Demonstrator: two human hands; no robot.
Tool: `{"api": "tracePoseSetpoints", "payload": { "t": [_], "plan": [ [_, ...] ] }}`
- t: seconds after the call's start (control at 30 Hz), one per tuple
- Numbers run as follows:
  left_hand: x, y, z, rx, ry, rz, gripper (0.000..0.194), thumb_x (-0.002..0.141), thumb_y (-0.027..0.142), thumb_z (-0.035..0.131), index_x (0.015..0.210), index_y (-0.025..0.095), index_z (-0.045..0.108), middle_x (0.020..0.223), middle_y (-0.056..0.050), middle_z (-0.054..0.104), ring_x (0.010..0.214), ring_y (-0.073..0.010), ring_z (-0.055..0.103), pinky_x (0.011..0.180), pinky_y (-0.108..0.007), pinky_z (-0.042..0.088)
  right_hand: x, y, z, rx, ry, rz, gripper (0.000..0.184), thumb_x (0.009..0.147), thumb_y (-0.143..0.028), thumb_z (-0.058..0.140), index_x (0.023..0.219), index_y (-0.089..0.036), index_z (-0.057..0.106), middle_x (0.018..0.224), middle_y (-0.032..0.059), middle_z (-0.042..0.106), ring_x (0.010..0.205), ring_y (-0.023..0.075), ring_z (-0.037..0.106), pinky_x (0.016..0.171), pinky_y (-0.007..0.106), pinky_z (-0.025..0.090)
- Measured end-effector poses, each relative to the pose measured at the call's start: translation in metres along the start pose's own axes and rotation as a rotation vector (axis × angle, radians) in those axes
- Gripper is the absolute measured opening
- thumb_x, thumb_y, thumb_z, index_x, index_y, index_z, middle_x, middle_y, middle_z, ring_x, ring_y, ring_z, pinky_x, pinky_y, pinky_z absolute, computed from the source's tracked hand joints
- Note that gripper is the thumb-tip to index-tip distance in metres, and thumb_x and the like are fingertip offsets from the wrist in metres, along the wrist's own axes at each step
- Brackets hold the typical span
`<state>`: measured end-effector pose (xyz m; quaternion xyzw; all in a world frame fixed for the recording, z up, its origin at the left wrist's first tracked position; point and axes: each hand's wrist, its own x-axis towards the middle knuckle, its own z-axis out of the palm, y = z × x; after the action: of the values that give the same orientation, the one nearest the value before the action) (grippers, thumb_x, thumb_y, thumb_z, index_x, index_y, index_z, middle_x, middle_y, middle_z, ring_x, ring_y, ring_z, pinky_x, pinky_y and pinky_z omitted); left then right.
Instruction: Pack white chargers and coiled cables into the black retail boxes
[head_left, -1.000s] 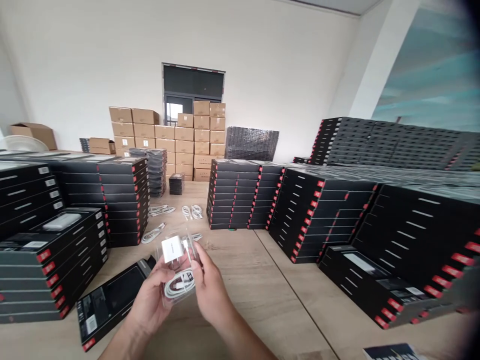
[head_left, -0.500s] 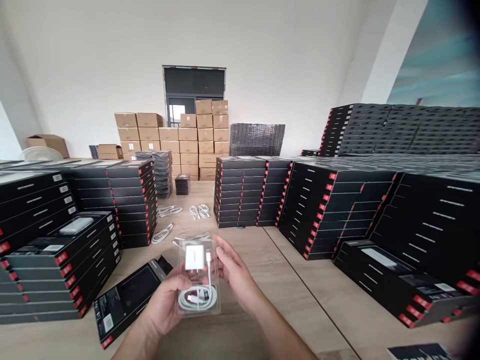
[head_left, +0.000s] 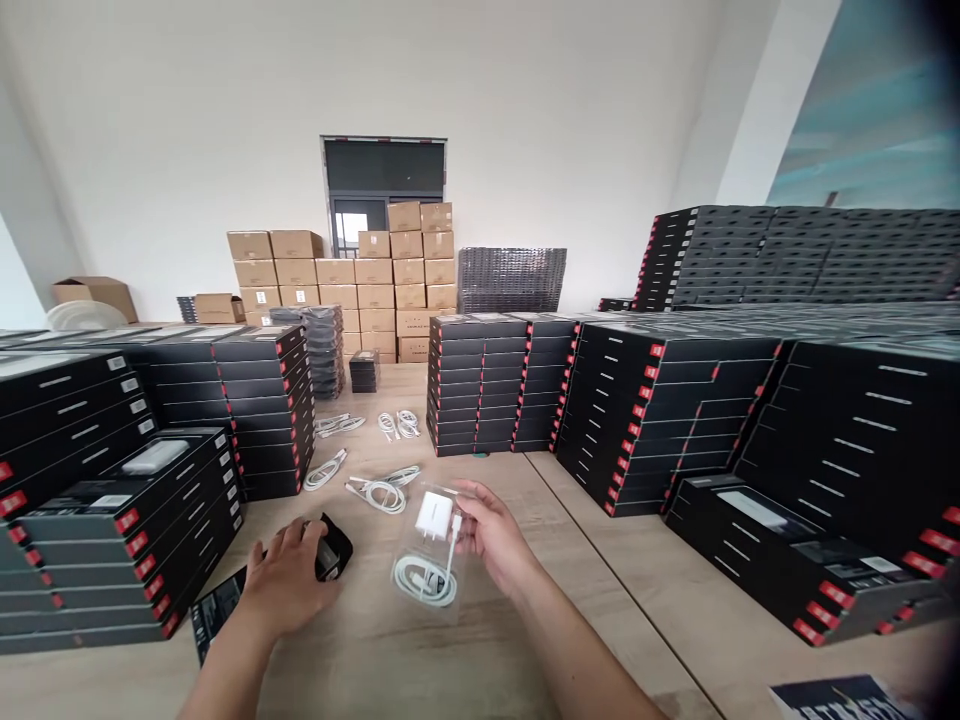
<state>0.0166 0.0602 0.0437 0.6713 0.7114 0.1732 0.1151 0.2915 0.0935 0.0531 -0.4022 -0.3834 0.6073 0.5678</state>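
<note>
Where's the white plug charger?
Head view, below and slightly left of centre: the charger sits in the clear tray held by the right hand, just beyond the coiled cable.

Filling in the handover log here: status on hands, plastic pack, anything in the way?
Right hand holding plastic pack, white charger and coiled cable inside. Left hand on black box. Nearest clutter: loose white cables, beyond pack.

Stacked brown cartons (head_left: 373, 296) before a window (head_left: 384, 166) and white wall (head_left: 562, 110)
</note>
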Motion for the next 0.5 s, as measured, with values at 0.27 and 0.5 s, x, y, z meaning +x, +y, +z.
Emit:
{"api": "tracePoseSetpoints", "payload": {
  "t": [0.27,0.5],
  "plan": [
    [-0.017,0.036,-0.007,-0.043,-0.043,0.197,0.081,0.059,0.030,0.062,0.136,0.018,0.042,0.129,-0.012,0.048,0.125,-0.0315,0.041,0.104,-0.040,0.032,-0.012,0.002,0.022,0.314,-0.075,-0.127,0.057,0.075,-0.026,0.074,0.126,-0.027,0.050,0.081,-0.0014,0.071,0.072,0.0145,0.068,0.072,0.031,0.056],
    [-0.022,0.054,0.001,-0.095,0.158,0.342,0.081,0.064,0.029,0.065,0.139,0.018,0.037,0.134,-0.011,0.043,0.126,-0.0288,0.040,0.108,-0.040,0.032,-0.022,0.005,0.037,0.232,-0.027,-0.335,0.054,0.077,-0.036,0.074,0.126,-0.032,0.053,0.088,-0.0015,0.067,0.084,0.0172,0.067,0.083,0.035,0.055]
  ]
}}
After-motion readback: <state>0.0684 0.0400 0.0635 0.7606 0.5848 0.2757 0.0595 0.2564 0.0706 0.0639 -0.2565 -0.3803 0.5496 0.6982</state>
